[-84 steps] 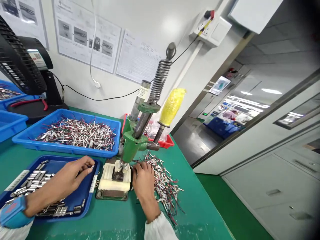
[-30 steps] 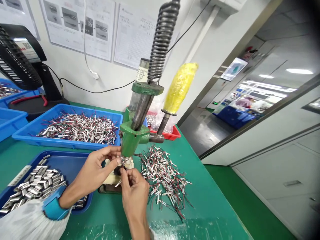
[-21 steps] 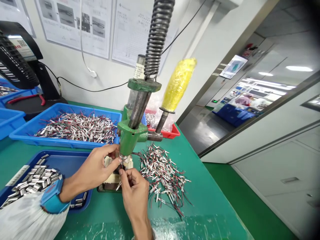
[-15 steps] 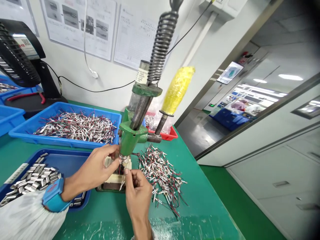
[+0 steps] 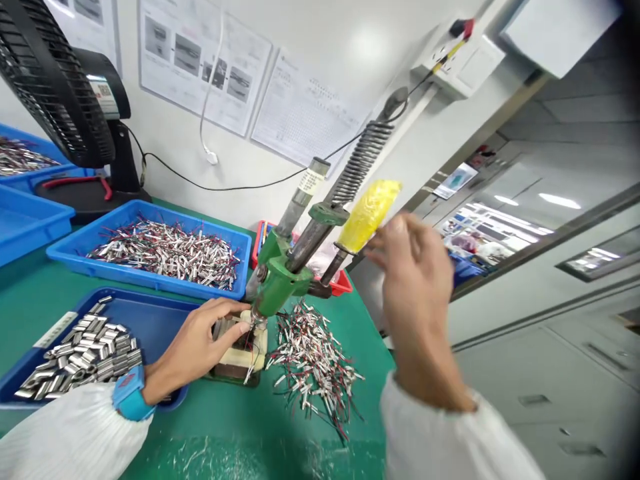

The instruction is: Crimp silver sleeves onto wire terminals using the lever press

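A green hand press (image 5: pixel 285 283) with a coil spring stands in the middle of the green table, and its lever ends in a yellow-wrapped handle (image 5: pixel 370 217). My left hand (image 5: pixel 203 340) is at the press's ram, thumb and fingers pinched on a small wired part (image 5: pixel 253 328) that they mostly hide. Thin wires from it hang over the pale block (image 5: pixel 247 357) at the press's base. Up at the right, my right hand (image 5: pixel 415 280) is beside the yellow handle, slightly blurred. Its fingers are loosely curved and apart, with nothing in them.
Loose wired parts (image 5: pixel 317 363) lie heaped right of the press. On the left, a dark blue tray (image 5: pixel 150 320) holds metal sleeves (image 5: pixel 95 353); behind it a blue bin (image 5: pixel 150 283) holds more wired parts. A black fan (image 5: pixel 65 87) and red-handled pliers (image 5: pixel 106 188) are at the back left.
My right hand has left the wires at the press's base and moved up and right to the yellow handle. My left hand stays at the ram. The view has shifted.
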Demonstrator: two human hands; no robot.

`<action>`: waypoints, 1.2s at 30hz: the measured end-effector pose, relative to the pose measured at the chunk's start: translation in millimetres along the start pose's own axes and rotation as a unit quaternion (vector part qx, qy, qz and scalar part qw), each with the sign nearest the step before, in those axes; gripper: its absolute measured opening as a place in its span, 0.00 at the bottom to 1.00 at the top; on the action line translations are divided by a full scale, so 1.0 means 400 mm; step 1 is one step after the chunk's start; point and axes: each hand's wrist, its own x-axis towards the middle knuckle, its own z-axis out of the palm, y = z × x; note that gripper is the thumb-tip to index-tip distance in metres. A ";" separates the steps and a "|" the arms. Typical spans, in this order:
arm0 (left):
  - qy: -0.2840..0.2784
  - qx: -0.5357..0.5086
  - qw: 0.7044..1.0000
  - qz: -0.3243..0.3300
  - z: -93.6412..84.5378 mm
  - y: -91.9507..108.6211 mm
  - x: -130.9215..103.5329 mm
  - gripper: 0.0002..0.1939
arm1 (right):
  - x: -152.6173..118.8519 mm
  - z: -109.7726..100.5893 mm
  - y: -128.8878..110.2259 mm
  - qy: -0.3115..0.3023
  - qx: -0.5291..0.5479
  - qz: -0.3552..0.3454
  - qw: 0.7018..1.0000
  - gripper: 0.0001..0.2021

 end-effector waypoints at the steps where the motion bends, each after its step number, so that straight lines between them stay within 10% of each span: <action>1: 0.001 -0.002 1.000 0.000 0.000 0.000 0.001 0.18 | 0.045 0.015 -0.037 -0.046 -0.009 0.003 0.999 0.30; 4: 0.004 -0.007 1.000 -0.001 -0.002 -0.001 0.000 0.18 | 0.045 0.060 -0.130 -0.075 -0.024 0.045 0.996 0.27; 7: -0.002 -0.017 1.000 0.009 -0.006 -0.002 -0.002 0.17 | -0.090 0.073 -0.180 0.187 0.040 -0.072 0.979 0.12; 9: -0.016 -0.024 1.000 0.012 -0.008 -0.002 -0.001 0.17 | -0.162 0.060 -0.183 0.235 0.066 -0.107 0.964 0.08; 16: 0.008 -0.037 0.999 -0.003 -0.001 0.009 -0.002 0.17 | -0.307 -0.032 0.015 0.075 -0.100 -0.147 0.981 0.22; 21: -0.004 -0.089 0.996 -0.022 0.007 0.016 0.018 0.11 | -0.513 -0.037 0.250 -0.265 -0.285 -0.277 0.878 0.20; 32: -0.162 -0.124 0.979 -0.015 -0.038 0.049 0.054 0.13 | -0.557 -0.032 0.310 -0.185 -0.160 -0.279 0.929 0.17; 36: -0.022 0.024 0.999 -0.005 -0.125 0.009 0.073 0.16 | -0.567 -0.033 0.315 -0.153 -0.105 -0.181 0.966 0.20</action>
